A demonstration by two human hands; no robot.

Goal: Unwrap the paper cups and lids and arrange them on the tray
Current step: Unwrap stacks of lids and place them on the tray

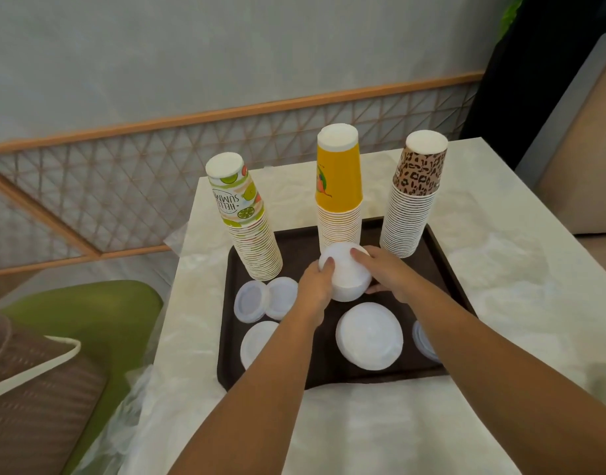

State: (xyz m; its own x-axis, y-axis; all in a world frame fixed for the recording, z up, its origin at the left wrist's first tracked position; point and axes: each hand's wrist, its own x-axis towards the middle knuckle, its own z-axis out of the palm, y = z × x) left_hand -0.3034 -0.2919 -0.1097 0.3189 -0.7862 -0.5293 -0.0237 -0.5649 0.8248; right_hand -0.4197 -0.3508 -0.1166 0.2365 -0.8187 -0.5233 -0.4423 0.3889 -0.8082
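On the dark brown tray [445, 269] stand three upside-down cup stacks: a lime-print stack [246, 217] at the left, a yellow stack [339, 190] in the middle, a leopard-print stack [414, 197] at the right. In front of the yellow stack, both hands hold a white stack of lids [347, 274]. My left hand [317, 286] grips its left side and my right hand [383, 272] curls over its right side. Other lid stacks lie on the tray: two at the left [263, 298], one [257, 341] partly behind my left forearm, a large one [369, 335] in the middle, one [423, 341] behind my right forearm.
The tray rests on a pale marble table [500, 234]. Clear plastic wrapping [346, 430] lies over the table's near side and hangs off its left edge. A green seat [99, 320] and a brown cushion [30, 389] are at the left. A lattice screen [123, 186] stands behind.
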